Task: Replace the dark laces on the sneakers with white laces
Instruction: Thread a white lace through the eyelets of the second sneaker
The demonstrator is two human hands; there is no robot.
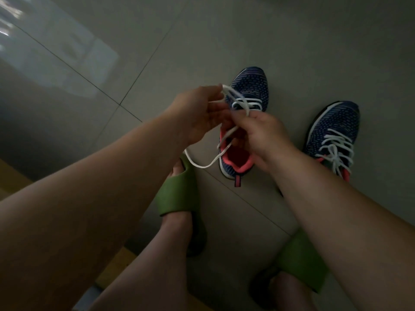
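Pinching a flat white shoelace [226, 90], the left hand [202, 111] and right hand [262, 135] meet over the half-laced navy knit sneaker with a coral lining [249, 90] on the grey tiled floor [157, 52]. Its already-laced, bow-tied navy twin [334, 133] stands just right of it.

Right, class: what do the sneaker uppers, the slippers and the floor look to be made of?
Sneaker uppers: knitted fabric, matte, judging by the fine ribbed dotted weave. Slippers: probably moulded foam or rubber, smooth, seamless green. Floor: glossy tile, with grout lines and a reflection.
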